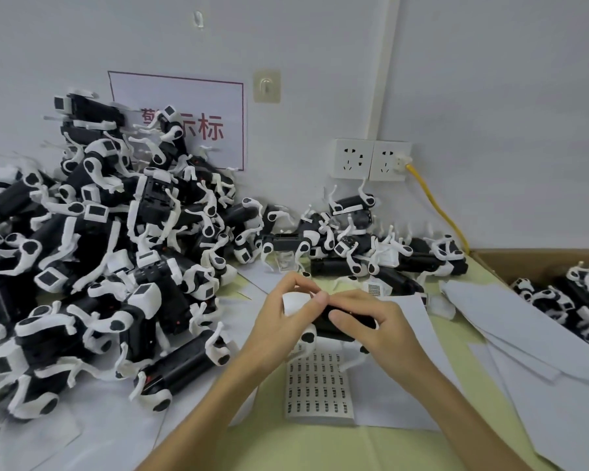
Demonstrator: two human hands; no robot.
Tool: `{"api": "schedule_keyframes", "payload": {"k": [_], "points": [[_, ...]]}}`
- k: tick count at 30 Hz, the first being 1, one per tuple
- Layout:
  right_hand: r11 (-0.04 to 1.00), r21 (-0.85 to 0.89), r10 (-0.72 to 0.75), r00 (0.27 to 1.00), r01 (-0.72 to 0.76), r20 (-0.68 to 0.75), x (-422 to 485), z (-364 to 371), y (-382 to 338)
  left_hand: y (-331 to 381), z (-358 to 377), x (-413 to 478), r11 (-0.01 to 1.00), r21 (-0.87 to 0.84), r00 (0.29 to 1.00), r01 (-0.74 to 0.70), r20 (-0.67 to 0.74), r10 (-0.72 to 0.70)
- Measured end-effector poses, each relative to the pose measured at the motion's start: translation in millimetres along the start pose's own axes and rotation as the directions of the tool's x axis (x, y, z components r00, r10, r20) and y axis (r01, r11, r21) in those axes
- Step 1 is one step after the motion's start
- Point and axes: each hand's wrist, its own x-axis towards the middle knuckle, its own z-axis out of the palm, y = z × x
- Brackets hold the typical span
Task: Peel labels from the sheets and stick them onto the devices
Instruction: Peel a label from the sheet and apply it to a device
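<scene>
I hold one black-and-white robot-dog device (323, 326) above the table, just in front of me. My left hand (283, 317) grips its white head end, fingers curled over the top. My right hand (371, 319) wraps round the black body, thumb pressed on its upper side. Whether a label sits under the fingers is hidden. Below the device lies a label sheet (317, 385) with rows of small dark labels, flat on the table.
A big heap of the same devices (99, 249) fills the left side, a smaller heap (354, 246) lies by the wall. A cardboard box (538, 263) at right holds more. Loose white backing sheets (524, 351) lie at right. A yellow cable (439, 209) runs from wall sockets.
</scene>
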Motion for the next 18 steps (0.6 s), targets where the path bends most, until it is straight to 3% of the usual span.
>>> {"api": "schedule_keyframes", "payload": {"k": [7, 11, 14, 16, 18], "points": [[0.930, -0.293, -0.255, 0.964, 0.222, -0.078, -2, 10, 2, 1, 5, 2, 0.993, -0.113, 0.999, 0.046, -0.020, -0.048], [0.913, -0.314, -0.315, 0.938, 0.259, -0.142, -1, 6, 5, 3, 7, 4, 0.968, -0.197, 0.974, 0.157, -0.133, -0.185], [0.966, -0.227, -0.172, 0.965, 0.125, -0.200, 2, -2, 8, 5, 0, 7, 0.907, -0.342, 0.928, 0.245, -0.187, -0.322], [0.993, -0.115, 0.013, 0.985, -0.033, -0.173, 3, -4, 9, 6, -7, 8, 0.875, -0.403, 0.925, 0.268, -0.146, -0.351], [0.994, -0.009, 0.108, 0.984, -0.111, -0.142, 5, -2, 13, 6, -11, 9, 0.871, -0.392, 0.937, 0.297, -0.059, -0.346]]}}
